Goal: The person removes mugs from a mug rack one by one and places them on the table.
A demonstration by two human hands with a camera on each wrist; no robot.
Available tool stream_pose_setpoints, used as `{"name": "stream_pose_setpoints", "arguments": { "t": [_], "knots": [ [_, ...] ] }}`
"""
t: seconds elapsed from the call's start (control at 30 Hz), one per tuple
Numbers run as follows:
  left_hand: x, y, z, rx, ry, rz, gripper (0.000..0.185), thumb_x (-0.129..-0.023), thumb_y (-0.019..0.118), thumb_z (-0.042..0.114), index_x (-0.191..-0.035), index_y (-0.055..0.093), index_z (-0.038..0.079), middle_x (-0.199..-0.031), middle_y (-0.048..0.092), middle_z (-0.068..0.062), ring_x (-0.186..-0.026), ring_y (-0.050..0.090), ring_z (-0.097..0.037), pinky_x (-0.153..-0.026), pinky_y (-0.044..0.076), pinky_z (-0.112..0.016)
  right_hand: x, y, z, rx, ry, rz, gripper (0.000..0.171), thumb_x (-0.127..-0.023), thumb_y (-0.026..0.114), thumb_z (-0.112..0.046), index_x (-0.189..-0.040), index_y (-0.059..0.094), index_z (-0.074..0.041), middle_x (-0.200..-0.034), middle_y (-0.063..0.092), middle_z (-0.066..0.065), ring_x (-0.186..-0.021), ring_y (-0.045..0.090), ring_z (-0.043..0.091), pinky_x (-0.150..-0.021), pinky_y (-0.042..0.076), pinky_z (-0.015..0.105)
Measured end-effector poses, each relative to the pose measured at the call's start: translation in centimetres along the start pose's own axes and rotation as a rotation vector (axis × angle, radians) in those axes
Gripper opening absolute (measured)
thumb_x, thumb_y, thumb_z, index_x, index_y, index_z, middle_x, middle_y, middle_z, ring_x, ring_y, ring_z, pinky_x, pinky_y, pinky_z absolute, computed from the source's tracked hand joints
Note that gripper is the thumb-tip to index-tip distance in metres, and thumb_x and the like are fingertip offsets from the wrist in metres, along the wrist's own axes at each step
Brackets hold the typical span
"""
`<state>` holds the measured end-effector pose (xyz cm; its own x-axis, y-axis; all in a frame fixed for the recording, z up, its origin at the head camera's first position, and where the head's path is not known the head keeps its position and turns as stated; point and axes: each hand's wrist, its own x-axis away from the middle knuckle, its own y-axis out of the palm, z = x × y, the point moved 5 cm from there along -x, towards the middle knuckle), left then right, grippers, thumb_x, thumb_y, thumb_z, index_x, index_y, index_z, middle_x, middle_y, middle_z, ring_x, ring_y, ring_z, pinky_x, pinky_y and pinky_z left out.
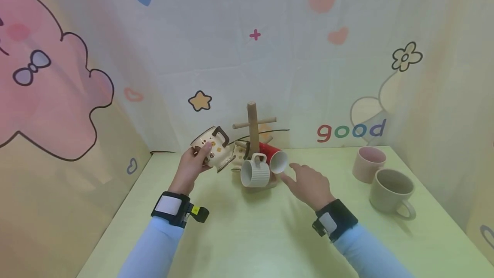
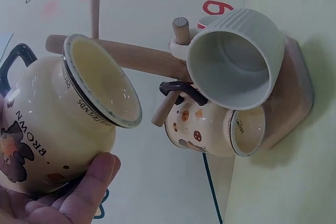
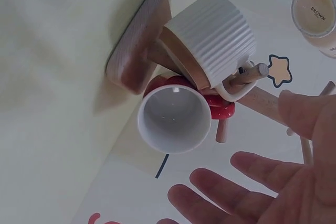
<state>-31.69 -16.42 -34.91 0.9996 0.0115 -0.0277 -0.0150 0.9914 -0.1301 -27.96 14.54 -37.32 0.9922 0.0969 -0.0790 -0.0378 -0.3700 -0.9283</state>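
Note:
My left hand (image 1: 193, 164) grips a cream mug with a dark handle and cartoon print (image 1: 211, 147), tilted in the air just left of a wooden mug tree (image 1: 253, 128); the same cream mug (image 2: 63, 114) fills the left wrist view. On the tree hang a white ribbed mug (image 1: 255, 174), a second cream printed mug (image 2: 215, 129) and a red mug with a white inside (image 1: 275, 158). My right hand (image 1: 308, 183) hovers open near the tree's base, right of the red mug (image 3: 176, 116), holding nothing.
A pink mug (image 1: 368, 163) and a beige mug (image 1: 391, 192) stand on the pale green table (image 1: 251, 235) at the right. A printed cloth backdrop closes in the back and both sides. A thin dark cable runs behind the tree.

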Motion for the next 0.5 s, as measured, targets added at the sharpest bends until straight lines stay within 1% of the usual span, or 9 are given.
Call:
{"name": "stream_pose_setpoints", "arguments": {
  "t": [0.17,0.3,0.37,0.43,0.5],
  "knots": [
    [0.8,0.1,-0.5,-0.02,0.042,0.006,0.062,-0.096,0.061,0.049,-0.133,0.043,0.002,-0.122,0.053,-0.016,-0.112,0.058,-0.028,-0.094,0.052,-0.038,0.9,0.5,0.2,-0.015,0.008,-0.007,0.057,-0.097,0.061,-0.041,-0.137,0.055,-0.001,-0.125,0.062,0.024,-0.11,0.061,0.041,-0.084,0.053,0.058],
    [1.6,0.3,-0.9,-0.064,0.086,0.038,0.052,-0.095,0.065,0.043,-0.121,0.046,0.003,-0.108,0.052,-0.012,-0.098,0.055,-0.022,-0.087,0.053,-0.034,1.6,0.7,0.5,-0.02,0.017,-0.025,0.057,-0.097,0.062,-0.041,-0.137,0.055,-0.001,-0.126,0.062,0.025,-0.111,0.06,0.042,-0.085,0.052,0.059],
    [2.1,0.3,-1.0,-0.097,0.108,0.063,0.049,-0.095,0.066,0.042,-0.117,0.046,0.003,-0.103,0.05,-0.011,-0.094,0.053,-0.022,-0.081,0.052,-0.032,1.9,0.8,0.6,-0.023,0.018,-0.029,0.057,-0.097,0.061,-0.042,-0.137,0.055,-0.001,-0.126,0.061,0.025,-0.112,0.06,0.043,-0.085,0.052,0.06],
    [2.6,0.4,-1.0,-0.132,0.127,0.082,0.049,-0.094,0.067,0.042,-0.118,0.047,0.004,-0.102,0.049,-0.011,-0.093,0.052,-0.022,-0.078,0.049,-0.032,2.3,1.0,0.7,-0.029,0.022,-0.029,0.057,-0.097,0.061,-0.042,-0.137,0.055,-0.001,-0.126,0.061,0.025,-0.113,0.06,0.043,-0.086,0.051,0.06],
    [3.1,0.5,-1.1,-0.163,0.135,0.095,0.053,-0.094,0.067,0.044,-0.123,0.047,0.005,-0.106,0.052,-0.01,-0.098,0.054,-0.022,-0.08,0.048,-0.033,2.7,1.1,0.9,-0.033,0.026,-0.028,0.057,-0.097,0.061,-0.043,-0.136,0.056,-0.002,-0.126,0.061,0.025,-0.114,0.059,0.043,-0.087,0.05,0.061]
  ]
}}
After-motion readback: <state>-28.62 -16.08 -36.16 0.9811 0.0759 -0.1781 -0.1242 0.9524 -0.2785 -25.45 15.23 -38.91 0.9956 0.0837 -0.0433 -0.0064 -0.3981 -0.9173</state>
